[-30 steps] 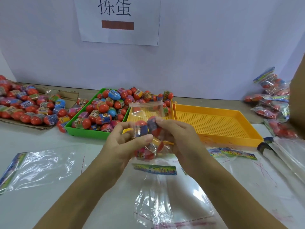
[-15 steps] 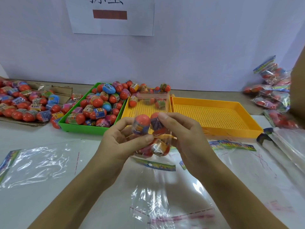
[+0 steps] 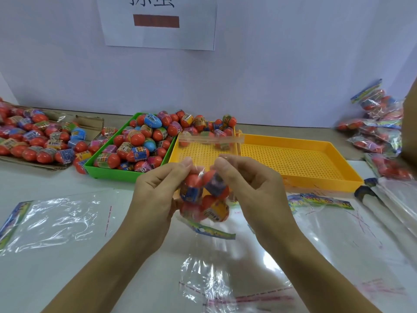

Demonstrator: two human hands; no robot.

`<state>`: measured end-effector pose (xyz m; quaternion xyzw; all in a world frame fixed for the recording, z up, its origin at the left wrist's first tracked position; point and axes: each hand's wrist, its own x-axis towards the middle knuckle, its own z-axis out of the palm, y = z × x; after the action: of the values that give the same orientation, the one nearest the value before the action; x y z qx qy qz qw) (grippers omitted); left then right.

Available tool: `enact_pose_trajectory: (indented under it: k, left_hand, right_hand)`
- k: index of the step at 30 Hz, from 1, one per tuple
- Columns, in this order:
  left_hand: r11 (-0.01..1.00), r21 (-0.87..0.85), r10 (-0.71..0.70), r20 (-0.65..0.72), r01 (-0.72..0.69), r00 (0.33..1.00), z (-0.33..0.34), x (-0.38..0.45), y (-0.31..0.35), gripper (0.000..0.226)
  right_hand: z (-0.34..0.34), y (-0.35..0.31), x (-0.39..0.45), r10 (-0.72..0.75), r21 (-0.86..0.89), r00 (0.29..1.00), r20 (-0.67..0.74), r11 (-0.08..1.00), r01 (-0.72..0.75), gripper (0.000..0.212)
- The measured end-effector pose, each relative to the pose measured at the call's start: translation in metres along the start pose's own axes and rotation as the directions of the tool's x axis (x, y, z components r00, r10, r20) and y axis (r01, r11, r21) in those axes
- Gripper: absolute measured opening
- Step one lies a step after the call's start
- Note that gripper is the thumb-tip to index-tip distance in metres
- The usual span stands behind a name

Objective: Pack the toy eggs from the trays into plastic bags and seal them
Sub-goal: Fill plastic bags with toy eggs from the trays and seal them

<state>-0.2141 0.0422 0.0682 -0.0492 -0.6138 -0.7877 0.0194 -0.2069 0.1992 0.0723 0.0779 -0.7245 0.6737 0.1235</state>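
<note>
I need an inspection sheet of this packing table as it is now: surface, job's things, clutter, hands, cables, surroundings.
Surface: white table, with empty plastic bags lying flat on it.
Job's things: green tray heaped with toy eggs; yellow tray bare; bag of eggs held above the table, its top open.
Clutter: cardboard with more eggs at left; filled bags piled at right.
Hands: left hand and right hand both grip the bag of eggs.
Cables: nothing seen.
Surroundings: white wall with a paper sign.
</note>
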Motion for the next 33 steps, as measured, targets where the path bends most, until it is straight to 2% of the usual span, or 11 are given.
enact_pose_trajectory:
  k: [3, 6, 13, 18, 22, 25, 28, 30, 31, 33]
  left_hand:
    - [1.0, 0.021, 0.0, 0.003, 0.0, 1.0, 0.001, 0.0, -0.001, 0.034]
    - [1.0, 0.003, -0.018, -0.004, 0.018, 1.0, 0.001, 0.001, -0.001, 0.029]
    - [0.996, -0.055, -0.073, 0.032, 0.075, 0.997, -0.005, 0.003, 0.005, 0.027]
    - [0.981, -0.17, -0.1, -0.033, 0.093, 0.994, -0.008, 0.006, 0.009, 0.025]
    - [0.977, -0.178, -0.128, -0.029, 0.121, 0.991, -0.007, 0.006, 0.008, 0.037]
    - [0.979, -0.182, -0.103, -0.041, 0.094, 0.994, -0.008, 0.007, 0.006, 0.025]
    - [0.961, -0.274, -0.059, -0.034, 0.048, 0.998, -0.01, 0.007, 0.005, 0.02]
    - [0.976, -0.216, -0.004, -0.047, -0.006, 0.999, -0.01, 0.005, 0.008, 0.019]
    - [0.989, -0.141, 0.041, -0.068, -0.05, 0.997, -0.009, 0.004, 0.009, 0.019]
    - [0.978, 0.1, 0.192, -0.102, -0.182, 0.976, -0.01, 0.0, 0.011, 0.017]
  right_hand:
    - [-0.003, 0.001, 0.002, -0.01, -0.023, 0.999, -0.05, 1.0, 0.009, 0.014]
    - [-0.003, 0.001, 0.002, -0.016, -0.04, 0.999, -0.048, 0.999, 0.014, 0.021]
    - [-0.007, -0.003, 0.003, 0.128, 0.161, 0.986, 0.111, 0.976, -0.145, 0.026]
    - [-0.009, -0.009, 0.003, 0.166, 0.243, 0.971, 0.175, 0.948, -0.206, 0.026]
    - [-0.008, -0.006, 0.001, 0.139, 0.179, 0.984, 0.109, 0.971, -0.157, 0.022]
    - [-0.007, -0.005, 0.001, 0.151, 0.145, 0.984, 0.09, 0.976, -0.163, 0.026]
    - [-0.007, -0.007, 0.002, 0.209, 0.221, 0.972, 0.109, 0.948, -0.228, 0.022]
    - [-0.006, -0.008, 0.001, 0.204, 0.24, 0.976, 0.078, 0.946, -0.217, 0.023]
    - [-0.005, -0.008, -0.001, 0.163, 0.197, 0.986, 0.023, 0.966, -0.164, 0.022]
    - [-0.006, -0.006, -0.004, -0.055, -0.079, 0.985, -0.164, 0.996, 0.042, 0.029]
